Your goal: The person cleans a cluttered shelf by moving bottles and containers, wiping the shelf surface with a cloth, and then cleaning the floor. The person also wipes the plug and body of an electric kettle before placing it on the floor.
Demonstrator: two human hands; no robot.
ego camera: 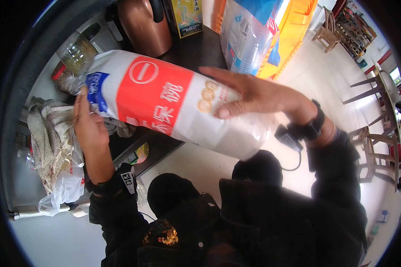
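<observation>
A long plastic-wrapped pack of disposable bowls [153, 96], white with a red printed band, is held aslant between my two hands. My left hand [92, 133] grips its left end, near the gathered film, with the fingers partly behind it. My right hand [254, 95] lies over the upper side near the other end, thumb and fingers spread on the wrap. Beyond the pack is a clear bag of plastic cups [247, 43], beside an orange plastic crate [295, 36].
A copper-coloured jug [145, 28] and a yellow box [188, 16] stand on the dark tabletop [200, 50]. Jars [75, 53], cloths [50, 133] and a white plastic bag [65, 183] lie to the left. Wooden stools [325, 35] stand at the right.
</observation>
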